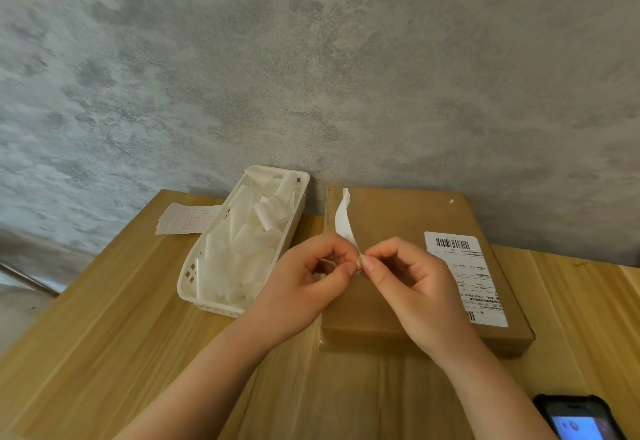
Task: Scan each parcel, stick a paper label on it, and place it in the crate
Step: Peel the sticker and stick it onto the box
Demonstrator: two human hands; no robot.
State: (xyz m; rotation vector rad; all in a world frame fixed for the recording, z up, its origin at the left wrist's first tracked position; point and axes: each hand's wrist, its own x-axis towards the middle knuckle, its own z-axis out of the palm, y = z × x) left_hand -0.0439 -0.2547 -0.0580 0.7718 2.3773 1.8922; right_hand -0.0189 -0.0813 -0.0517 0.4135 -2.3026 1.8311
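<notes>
A flat brown cardboard parcel (398, 266) lies on the wooden table against the wall, with a printed barcode shipping label (465, 273) on its right side. Above the parcel's left part, my left hand (304, 284) and my right hand (408, 284) both pinch the lower end of a white paper label (343, 221). The label curls upward from my fingertips. The thumbs and forefingers meet at its bottom edge.
A white plastic basket (187, 284) filled with several white paper strips stands left of the parcel. A sheet with red print (183, 220) lies behind it. A phone with a lit screen (578, 419) rests at the bottom right corner. A grey wall rises behind the table.
</notes>
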